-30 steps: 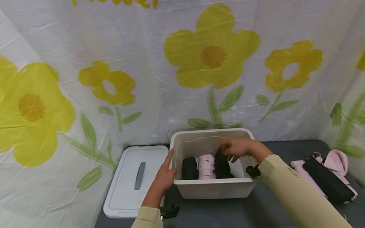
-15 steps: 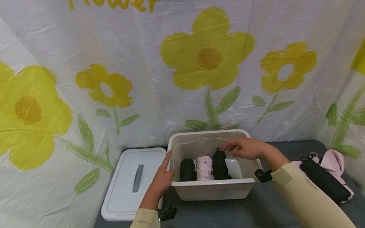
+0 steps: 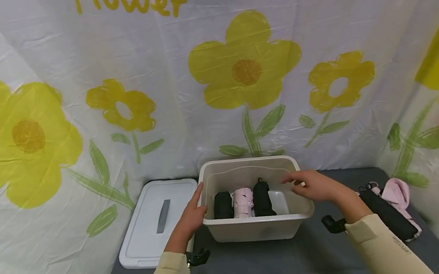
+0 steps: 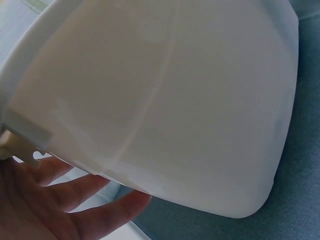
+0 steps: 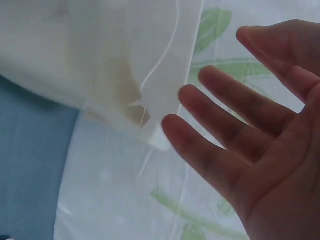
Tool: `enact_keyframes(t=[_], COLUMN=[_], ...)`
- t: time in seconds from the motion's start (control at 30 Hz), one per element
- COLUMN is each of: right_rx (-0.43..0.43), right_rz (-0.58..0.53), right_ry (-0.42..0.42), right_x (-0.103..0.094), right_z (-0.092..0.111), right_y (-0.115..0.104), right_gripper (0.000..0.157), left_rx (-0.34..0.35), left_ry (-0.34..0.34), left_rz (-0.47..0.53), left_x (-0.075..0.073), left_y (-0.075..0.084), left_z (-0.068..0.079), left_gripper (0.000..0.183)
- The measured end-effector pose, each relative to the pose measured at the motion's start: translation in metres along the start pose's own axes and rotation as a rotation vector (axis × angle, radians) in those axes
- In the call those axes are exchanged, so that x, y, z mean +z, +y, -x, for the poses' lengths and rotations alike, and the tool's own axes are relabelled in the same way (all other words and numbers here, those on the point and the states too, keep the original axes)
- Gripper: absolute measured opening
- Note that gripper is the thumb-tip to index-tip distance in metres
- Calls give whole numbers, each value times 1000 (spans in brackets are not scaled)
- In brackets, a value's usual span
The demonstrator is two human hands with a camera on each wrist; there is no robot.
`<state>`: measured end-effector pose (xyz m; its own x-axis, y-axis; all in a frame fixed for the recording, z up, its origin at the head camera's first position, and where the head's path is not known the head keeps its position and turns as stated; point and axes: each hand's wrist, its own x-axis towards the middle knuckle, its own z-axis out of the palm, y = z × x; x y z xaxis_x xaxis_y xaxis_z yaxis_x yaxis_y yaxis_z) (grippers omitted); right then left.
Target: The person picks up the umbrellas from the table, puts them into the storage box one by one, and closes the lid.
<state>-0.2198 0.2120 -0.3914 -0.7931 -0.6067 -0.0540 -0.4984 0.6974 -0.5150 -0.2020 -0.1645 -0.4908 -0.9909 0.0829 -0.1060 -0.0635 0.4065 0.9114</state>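
Observation:
A light plastic bin (image 3: 253, 229) stands on the dark table, its top uncovered. Inside lie a short black roll (image 3: 223, 206), a pink patterned roll (image 3: 243, 203) and a longer black bundle (image 3: 262, 200) with a small loop at its far end. My left hand (image 3: 187, 219) rests at the bin's left rim; the left wrist view shows its fingers (image 4: 107, 212) stretched along the wall. Over the right rim hovers my right hand (image 3: 313, 185), with nothing in it. Its fingers (image 5: 210, 155) are loosely spread in the right wrist view.
To the left lies a white lid (image 3: 147, 232) with a grey handle. Pink cloth (image 3: 396, 192) and a long black bundle (image 3: 383, 212) lie at the right, near my right forearm. A flower-printed curtain (image 3: 187, 146) hangs right behind the bin.
My right hand has left the longer black bundle in the bin and moved right, to the right rim. The left hand keeps its place at the left rim.

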Motion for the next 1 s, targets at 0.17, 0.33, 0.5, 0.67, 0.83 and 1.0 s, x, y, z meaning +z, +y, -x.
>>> enact_keyframes(t=[0.17,0.33,0.5,0.67,0.83,1.0], right_rx=[26,82,115,127,122,160], right_rz=[5,-3,-14,-25,21,51], right_ry=[60,98,123,153,219,248], right_x=[-2,-2,0,6,12,18], right_z=[13,28,43,56,68,78], right_y=[6,16,25,33,44,55], right_gripper=[34,34,35,35,34,34], left_rx=[-10,-16,-13,-11,-14,-11], left_ry=[-15,-29,-34,-38,-45,-42], left_rz=[16,27,26,21,23,26], left_x=[-2,-2,-2,-3,-2,-2], left_y=[3,1,-3,-5,-4,-5], left_z=[1,-1,-2,-3,-2,-2], left_gripper=[78,77,78,79,79,79])
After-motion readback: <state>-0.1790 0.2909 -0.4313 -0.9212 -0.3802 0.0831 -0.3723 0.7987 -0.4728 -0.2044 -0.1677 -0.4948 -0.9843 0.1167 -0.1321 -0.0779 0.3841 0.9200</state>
